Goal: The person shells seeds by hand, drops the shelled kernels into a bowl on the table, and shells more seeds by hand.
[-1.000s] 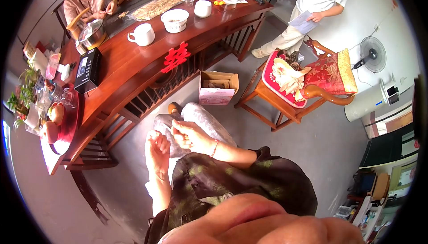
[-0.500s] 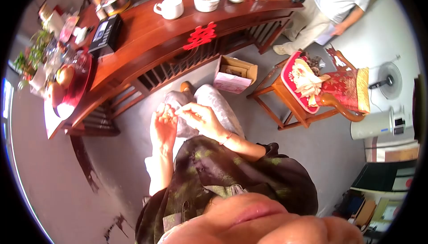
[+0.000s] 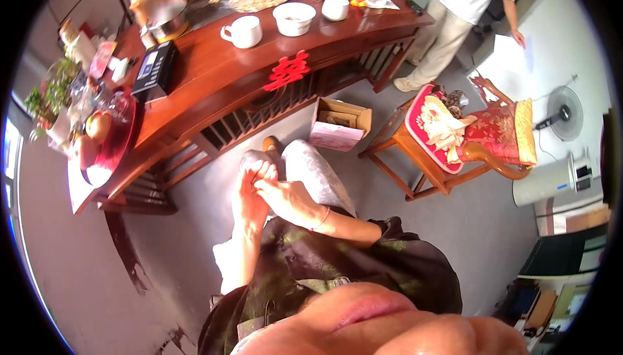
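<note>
Floor separates the front edge of the desk from the left hand, half-open, palm up. The right hand, half-curled, touches it; contents unclear.

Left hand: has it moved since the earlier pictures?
Yes. Judged against the cardboard box, the left hand has shifted nearer to it, closing in on the right hand.

Elec. fan nr wall, wdn chair w/ red cushion, grn plant far L.
</note>
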The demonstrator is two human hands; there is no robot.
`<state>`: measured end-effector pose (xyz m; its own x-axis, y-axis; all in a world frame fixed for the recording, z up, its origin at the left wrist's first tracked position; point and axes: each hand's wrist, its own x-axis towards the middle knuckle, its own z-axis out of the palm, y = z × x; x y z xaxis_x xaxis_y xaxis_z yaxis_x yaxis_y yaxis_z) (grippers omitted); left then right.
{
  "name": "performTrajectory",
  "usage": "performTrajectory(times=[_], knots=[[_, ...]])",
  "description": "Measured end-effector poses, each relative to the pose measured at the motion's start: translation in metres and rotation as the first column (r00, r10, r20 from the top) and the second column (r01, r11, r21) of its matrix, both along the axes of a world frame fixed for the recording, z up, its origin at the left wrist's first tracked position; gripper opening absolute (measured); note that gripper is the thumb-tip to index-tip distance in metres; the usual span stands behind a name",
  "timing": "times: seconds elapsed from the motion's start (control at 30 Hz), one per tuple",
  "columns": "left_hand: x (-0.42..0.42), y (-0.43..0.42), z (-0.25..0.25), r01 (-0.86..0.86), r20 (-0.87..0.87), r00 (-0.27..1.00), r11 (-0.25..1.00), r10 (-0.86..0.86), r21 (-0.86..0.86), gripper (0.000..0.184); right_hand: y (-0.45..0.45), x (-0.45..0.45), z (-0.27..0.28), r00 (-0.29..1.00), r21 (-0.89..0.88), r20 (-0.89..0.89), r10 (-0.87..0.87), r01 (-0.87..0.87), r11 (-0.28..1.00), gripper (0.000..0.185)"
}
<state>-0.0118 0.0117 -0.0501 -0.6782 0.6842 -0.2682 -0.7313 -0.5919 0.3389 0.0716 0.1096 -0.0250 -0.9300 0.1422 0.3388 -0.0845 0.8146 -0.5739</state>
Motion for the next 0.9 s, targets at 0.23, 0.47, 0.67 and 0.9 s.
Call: performTrajectory(times=[0.23, 0.47, 0.67, 0.9], knots=[[0.001, 0.006, -0.014, 0.018, 0.01, 1.0, 0.998, -0.019, 0.065, 0.033, 0.007, 0.004, 0.009, 0.989, -0.043, -0.128, -0.067, 0.062, 0.997, 0.019], [0.006, 0.005, 0.005, 0.008, -0.097, 0.995, 0.994, -0.019, -0.108, 0.023, 0.011, 0.002, 0.008, 0.959, -0.187, -0.207, -0.191, 0.153, 0.97, 0.018], [0.007, -0.004, -0.004, 0.01, -0.148, 0.988, 0.983, -0.038, -0.186, 0.018, 0.012, 0.0, 0.015, 0.95, -0.189, -0.254, -0.182, 0.136, 0.973, 0.018], [0.002, -0.004, -0.007, -0.001, -0.066, 0.998, 0.99, -0.008, -0.139, 0.016, 0.013, -0.005, 0.011, 0.959, -0.531, -0.233, -0.161, 0.014, 0.847, 0.016]])
